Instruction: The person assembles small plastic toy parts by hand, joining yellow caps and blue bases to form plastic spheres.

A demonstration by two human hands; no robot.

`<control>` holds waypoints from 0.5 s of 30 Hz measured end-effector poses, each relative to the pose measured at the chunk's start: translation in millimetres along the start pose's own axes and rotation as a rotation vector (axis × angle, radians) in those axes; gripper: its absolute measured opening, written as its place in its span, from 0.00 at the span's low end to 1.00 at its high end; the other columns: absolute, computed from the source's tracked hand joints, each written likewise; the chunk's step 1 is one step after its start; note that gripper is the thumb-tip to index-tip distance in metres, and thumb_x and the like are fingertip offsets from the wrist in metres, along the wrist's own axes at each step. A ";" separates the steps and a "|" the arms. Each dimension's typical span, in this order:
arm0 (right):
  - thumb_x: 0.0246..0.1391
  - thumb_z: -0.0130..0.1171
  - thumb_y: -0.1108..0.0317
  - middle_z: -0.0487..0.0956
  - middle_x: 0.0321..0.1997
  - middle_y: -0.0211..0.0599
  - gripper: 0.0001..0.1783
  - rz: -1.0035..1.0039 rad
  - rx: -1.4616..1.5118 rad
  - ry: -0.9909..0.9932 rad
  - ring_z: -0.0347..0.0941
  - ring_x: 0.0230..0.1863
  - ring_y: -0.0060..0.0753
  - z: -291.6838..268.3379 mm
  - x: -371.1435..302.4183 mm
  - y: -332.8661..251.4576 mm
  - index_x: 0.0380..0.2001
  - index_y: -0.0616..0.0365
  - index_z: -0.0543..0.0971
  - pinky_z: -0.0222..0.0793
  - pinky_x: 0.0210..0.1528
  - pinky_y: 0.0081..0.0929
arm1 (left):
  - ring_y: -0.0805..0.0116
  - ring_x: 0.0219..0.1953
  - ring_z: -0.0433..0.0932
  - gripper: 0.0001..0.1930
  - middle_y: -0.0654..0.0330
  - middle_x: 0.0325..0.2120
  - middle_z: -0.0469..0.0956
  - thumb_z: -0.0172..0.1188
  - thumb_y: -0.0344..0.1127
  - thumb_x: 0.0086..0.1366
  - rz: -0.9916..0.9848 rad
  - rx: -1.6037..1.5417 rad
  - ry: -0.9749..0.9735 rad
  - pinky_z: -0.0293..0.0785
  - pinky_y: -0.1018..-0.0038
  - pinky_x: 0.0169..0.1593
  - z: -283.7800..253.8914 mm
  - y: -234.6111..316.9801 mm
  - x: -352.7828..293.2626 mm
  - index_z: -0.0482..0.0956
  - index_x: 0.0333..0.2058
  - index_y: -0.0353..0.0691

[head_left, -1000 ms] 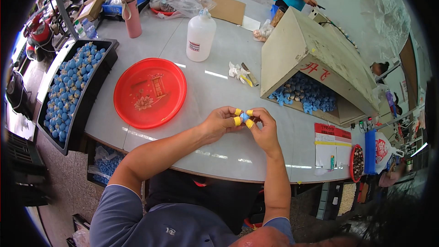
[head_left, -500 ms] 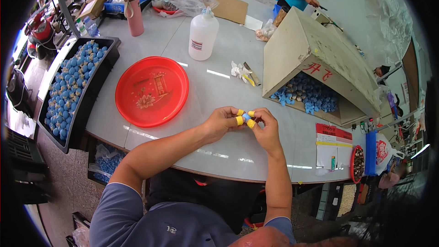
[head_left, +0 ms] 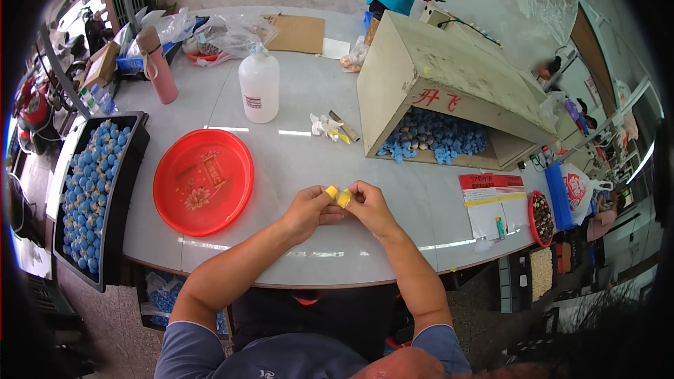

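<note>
A pale grey table fills the view, with a red plate at the left and a tipped cardboard box of blue pieces at the right. Since the earlier frames, little is changed: the left hand and right hand are still pressed together, fingertips pinched on a small part, seemingly yellow-capped, above the table's near edge.
</note>
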State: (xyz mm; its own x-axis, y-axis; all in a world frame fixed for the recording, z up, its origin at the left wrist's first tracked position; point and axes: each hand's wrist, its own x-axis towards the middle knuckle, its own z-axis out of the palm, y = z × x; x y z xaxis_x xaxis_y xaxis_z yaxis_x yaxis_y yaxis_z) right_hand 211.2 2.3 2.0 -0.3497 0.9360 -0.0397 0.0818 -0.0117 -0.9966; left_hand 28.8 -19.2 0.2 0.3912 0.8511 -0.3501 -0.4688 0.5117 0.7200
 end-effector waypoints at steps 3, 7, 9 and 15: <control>0.61 0.60 0.61 0.75 0.27 0.25 0.13 -0.018 0.011 0.014 0.67 0.30 0.13 10.8 0.4 0.1 0.32 0.61 0.75 0.64 0.31 0.14 | 0.67 0.38 0.80 0.14 0.56 0.36 0.78 0.55 0.41 0.70 0.044 0.020 0.041 0.78 0.74 0.44 -3.7 -3.2 1.1 0.71 0.42 0.34; 0.64 0.54 0.63 0.70 0.27 0.23 0.12 0.100 0.116 0.102 0.62 0.30 0.12 22.3 0.5 -1.5 0.29 0.58 0.71 0.61 0.32 0.15 | 0.68 0.35 0.81 0.13 0.56 0.34 0.78 0.57 0.39 0.69 0.143 0.040 0.119 0.79 0.74 0.43 -2.2 -9.8 3.1 0.72 0.40 0.32; 0.64 0.53 0.63 0.69 0.24 0.26 0.14 0.007 0.053 0.207 0.61 0.27 0.15 30.4 4.4 17.3 0.27 0.59 0.69 0.61 0.29 0.20 | 0.68 0.33 0.81 0.13 0.56 0.33 0.78 0.57 0.38 0.69 0.170 0.033 0.134 0.79 0.75 0.41 1.8 -13.2 7.2 0.72 0.39 0.31; 0.65 0.49 0.66 0.67 0.19 0.35 0.14 -0.107 -0.124 0.370 0.58 0.22 0.24 39.5 2.7 27.5 0.26 0.61 0.64 0.60 0.26 0.29 | 0.69 0.30 0.81 0.11 0.55 0.31 0.80 0.58 0.35 0.68 0.234 0.066 0.208 0.81 0.76 0.38 8.1 -18.6 8.5 0.75 0.37 0.29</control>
State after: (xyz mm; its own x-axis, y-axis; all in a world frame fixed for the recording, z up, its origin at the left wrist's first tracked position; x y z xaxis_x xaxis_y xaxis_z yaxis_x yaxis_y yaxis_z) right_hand 175.6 -9.5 -28.4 -0.0047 0.9933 0.1154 0.1832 0.1143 -0.9764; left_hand 47.3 -22.5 -11.3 0.1048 0.9542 -0.2803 -0.4719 0.2958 0.8305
